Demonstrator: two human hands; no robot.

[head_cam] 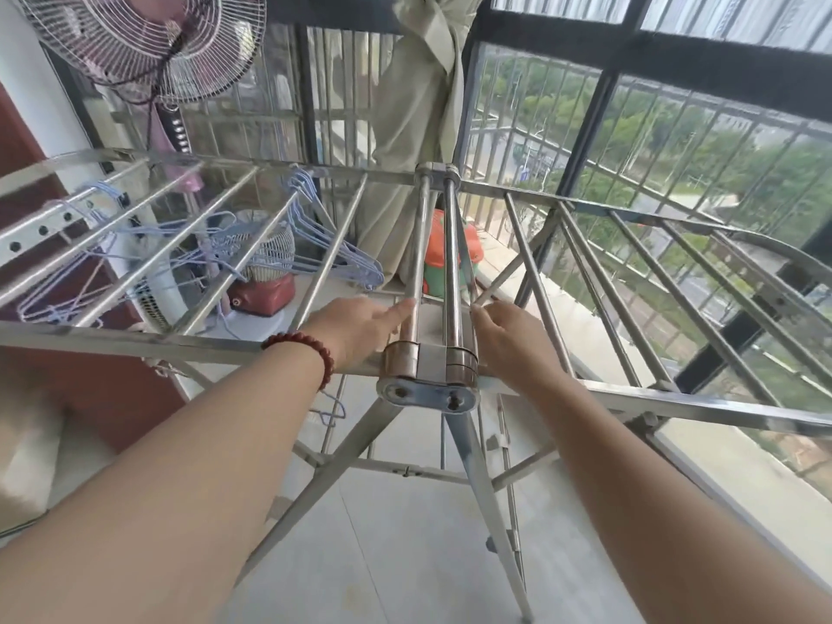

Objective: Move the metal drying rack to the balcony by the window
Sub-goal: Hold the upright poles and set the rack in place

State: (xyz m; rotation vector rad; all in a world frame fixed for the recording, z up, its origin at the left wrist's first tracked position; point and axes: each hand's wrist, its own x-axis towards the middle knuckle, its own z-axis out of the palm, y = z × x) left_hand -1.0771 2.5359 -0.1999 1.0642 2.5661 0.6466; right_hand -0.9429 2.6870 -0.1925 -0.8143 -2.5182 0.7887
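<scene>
The metal drying rack [452, 263] stands unfolded in front of me, both wings spread flat, its crossed legs on the pale floor tiles right beside the barred window [675, 141]. My left hand [360, 328] reaches over the near rail with fingers stretched out, the index tip touching the left of the two central tubes. A red bead bracelet is on that wrist. My right hand [508, 337] rests by the right central tube, fingers curled near a thin wing rod; whether it grips the rod I cannot make out.
Blue wire hangers [315, 236] hang under the left wing. A tall standing fan [148, 42] and a small red-based fan [265, 268] stand at the left. A tied curtain [418, 128] and an orange-green container [470, 249] sit beyond the rack.
</scene>
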